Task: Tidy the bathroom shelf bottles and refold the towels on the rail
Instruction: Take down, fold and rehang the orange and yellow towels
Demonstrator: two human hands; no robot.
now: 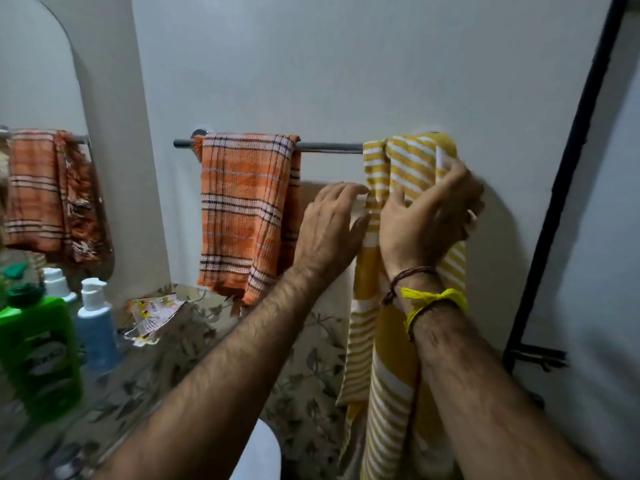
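A chrome rail (329, 147) runs across the white wall. An orange checked towel (244, 216) hangs folded over its left part. A yellow-and-white striped towel (412, 157) hangs over its right end and trails down long. My right hand (427, 221) grips the striped towel just below the rail, fingers wrapped round bunched cloth. Fingers apart, my left hand (329, 230) lies flat against the towel's left edge. A green bottle (40, 351) and a blue bottle with a white pump cap (95, 327) stand on the shelf at lower left.
A mirror (38, 98) at left reflects the orange towel. A torn printed wrapper (150, 315) lies on the shelf by the blue bottle. Leaf-patterned tiles (304, 393) cover the wall below the rail. A black pipe (561, 188) runs down the right side.
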